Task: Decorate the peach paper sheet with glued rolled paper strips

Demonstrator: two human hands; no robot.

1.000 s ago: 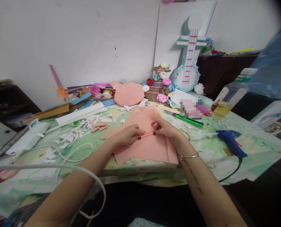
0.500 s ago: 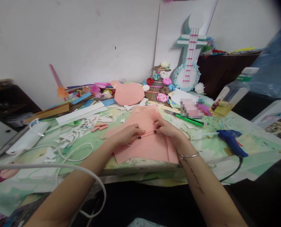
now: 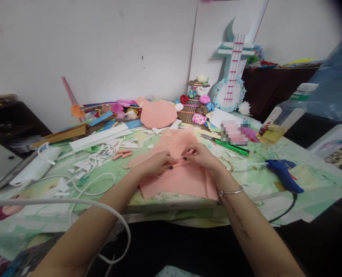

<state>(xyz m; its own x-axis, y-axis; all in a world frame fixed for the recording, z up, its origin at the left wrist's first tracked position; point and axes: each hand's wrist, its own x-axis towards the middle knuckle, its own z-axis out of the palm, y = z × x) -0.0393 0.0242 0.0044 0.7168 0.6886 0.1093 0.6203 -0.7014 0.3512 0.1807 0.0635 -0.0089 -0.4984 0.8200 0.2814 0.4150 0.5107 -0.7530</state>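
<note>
Strip [image 3: 181, 164] sits across the middle of the pink sheet [image 3: 179, 185], near the table's [image 3: 323, 188] front edge, probably so both hands reach it easily. Left hand [image 3: 156, 163] pinches its left end, presumably to steady it; right hand [image 3: 200, 155] is curled at the other end, can't tell if gripping. Glue gun [image 3: 284, 175] lies toward the right edge, likely to stay clear of the sheet.

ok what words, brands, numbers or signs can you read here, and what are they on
None reads clearly.
Bottle: pale lettering on its green label, too small and blurred to read.
Pink patch by the green cutter: pixelated, nothing readable.
Pink sheet: no writing visible.
</note>
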